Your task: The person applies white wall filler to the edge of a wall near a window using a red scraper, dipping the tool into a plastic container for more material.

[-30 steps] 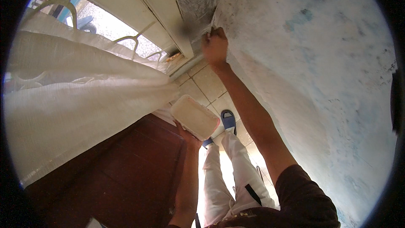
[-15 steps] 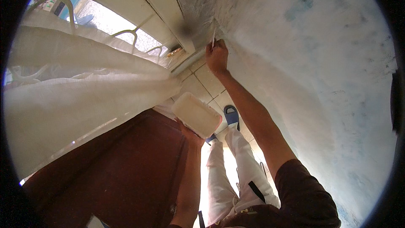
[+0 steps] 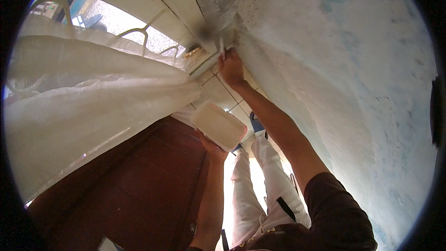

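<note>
My left hand (image 3: 214,148) grips a shallow rectangular white plastic tub (image 3: 243,133) from beneath its near left side. The tub's inside looks smooth and off-white; whether that is a filling or its bare bottom, I cannot tell. Reaching up into the wall corner, my right hand (image 3: 231,67) is closed on a thin pale tool (image 3: 222,45). Its upper end is blurred near the corner, so its kind is unclear. The white, blotchy wall (image 3: 320,74) runs along the right of that arm, and a grey wall strip (image 3: 216,0) lies beyond the hand.
A white curtain (image 3: 93,97) on hooks hangs at the left before a window frame (image 3: 158,4). Below it is a dark red-brown panel (image 3: 125,181). Tiled floor (image 3: 216,94) lies beneath the tub, with my blue sandal (image 3: 255,123) on it.
My right hand has shifted slightly left and down with the tool, away from the white wall toward the grey strip. The tub has barely moved.
</note>
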Demonstrator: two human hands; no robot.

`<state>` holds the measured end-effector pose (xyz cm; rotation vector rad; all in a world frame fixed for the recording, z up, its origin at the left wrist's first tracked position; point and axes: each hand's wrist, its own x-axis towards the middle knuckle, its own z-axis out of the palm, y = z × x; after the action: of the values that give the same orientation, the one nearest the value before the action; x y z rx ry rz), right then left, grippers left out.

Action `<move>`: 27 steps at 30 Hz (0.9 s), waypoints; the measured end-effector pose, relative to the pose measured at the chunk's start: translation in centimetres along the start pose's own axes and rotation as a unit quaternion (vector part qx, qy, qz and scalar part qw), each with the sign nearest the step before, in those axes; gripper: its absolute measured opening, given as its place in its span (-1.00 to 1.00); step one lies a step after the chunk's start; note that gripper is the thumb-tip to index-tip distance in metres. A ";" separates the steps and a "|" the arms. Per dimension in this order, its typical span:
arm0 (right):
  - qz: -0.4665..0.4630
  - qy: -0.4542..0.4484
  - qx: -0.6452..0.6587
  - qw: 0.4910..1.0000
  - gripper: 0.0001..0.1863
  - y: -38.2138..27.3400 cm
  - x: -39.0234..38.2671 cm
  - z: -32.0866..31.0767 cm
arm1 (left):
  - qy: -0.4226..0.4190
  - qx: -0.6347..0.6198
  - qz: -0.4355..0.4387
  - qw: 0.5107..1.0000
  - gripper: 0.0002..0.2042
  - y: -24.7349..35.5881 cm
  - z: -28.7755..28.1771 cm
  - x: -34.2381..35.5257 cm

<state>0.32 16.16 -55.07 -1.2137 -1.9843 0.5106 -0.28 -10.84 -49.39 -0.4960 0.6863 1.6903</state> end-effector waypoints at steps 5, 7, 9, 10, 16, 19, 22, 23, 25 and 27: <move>0.060 0.043 -0.022 0.997 -0.84 2.2 5.5 -0.8 | -0.017 -0.033 0.007 0.999 -0.25 -0.1 -1.1 0.6; 0.041 0.057 -0.006 0.998 -0.84 1.6 6.6 -0.4 | 0.001 -0.059 0.019 0.998 -0.29 -0.3 -2.3 1.1; 0.007 0.052 -0.050 0.997 -0.79 0.3 7.1 0.8 | -0.005 -0.082 -0.002 0.997 -0.28 -0.1 -2.8 1.4; -0.018 0.039 -0.036 0.998 -0.74 0.9 6.7 1.3 | -0.008 -0.090 -0.010 0.996 -0.28 -0.1 -2.6 1.6; -0.027 -0.015 -0.045 0.998 -0.77 0.9 3.4 -1.6 | -0.017 -0.095 -0.008 0.995 -0.28 0.1 -0.6 0.9; 0.004 0.036 -0.058 0.998 -0.80 0.4 5.9 -2.9 | -0.083 -0.128 -0.035 0.988 -0.29 0.4 -0.1 0.6; 0.014 0.065 -0.043 0.997 -0.82 0.1 8.1 -2.0 | -0.054 -0.092 -0.024 0.994 -0.28 0.0 0.1 0.7; 0.007 0.065 -0.036 0.997 -0.81 -0.2 8.4 -1.4 | -0.043 -0.082 -0.017 0.996 -0.28 -0.1 0.2 0.9; -0.013 0.068 -0.061 0.996 -0.80 -1.3 8.0 -0.2 | -0.026 -0.064 -0.007 0.998 -0.27 -0.2 0.2 0.9; -0.031 0.072 -0.085 0.993 -0.79 -2.0 6.7 0.1 | -0.016 -0.053 -0.004 0.998 -0.26 -0.2 0.2 0.9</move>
<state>-2.77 21.15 -51.27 -1.2497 -1.9665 0.2189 -0.30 -10.04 -49.84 -0.5451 0.5725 1.7296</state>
